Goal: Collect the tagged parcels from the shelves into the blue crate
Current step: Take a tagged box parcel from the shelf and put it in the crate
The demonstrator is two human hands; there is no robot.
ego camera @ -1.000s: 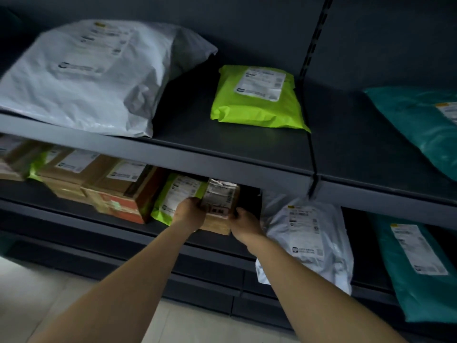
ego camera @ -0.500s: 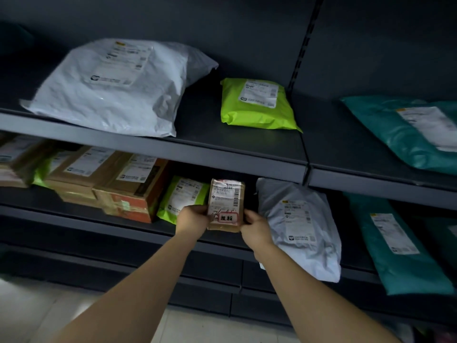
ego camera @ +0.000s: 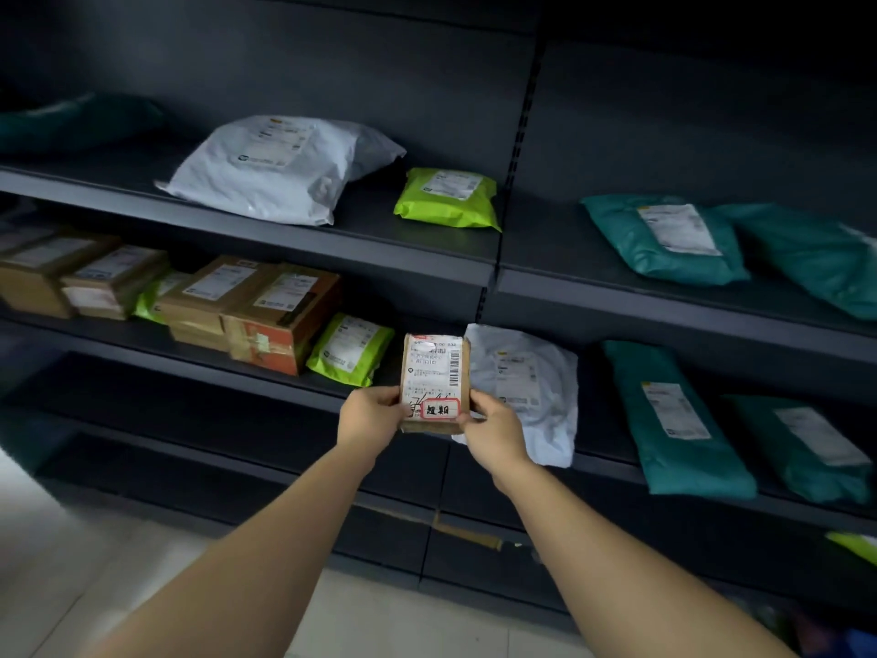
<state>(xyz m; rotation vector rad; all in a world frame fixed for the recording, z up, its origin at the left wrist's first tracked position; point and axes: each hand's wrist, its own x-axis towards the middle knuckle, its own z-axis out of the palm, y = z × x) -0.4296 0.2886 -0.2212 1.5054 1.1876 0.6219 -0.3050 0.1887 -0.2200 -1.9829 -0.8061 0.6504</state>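
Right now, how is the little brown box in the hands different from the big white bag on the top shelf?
The brown box is small, stiff cardboard; the white bag is far bigger, soft and crumpled. The brown box is held by the left hand and right hand; the white bag lies on the upper shelf, untouched. The brown box has a red-edged tag; the white bag shows none. Both carry a white label.

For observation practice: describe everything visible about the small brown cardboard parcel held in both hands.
The small brown cardboard parcel is held upright, its front covered by a white barcoded label with a red-bordered handwritten tag at the bottom. The left hand and right hand grip its lower sides, in front of the dark shelf.
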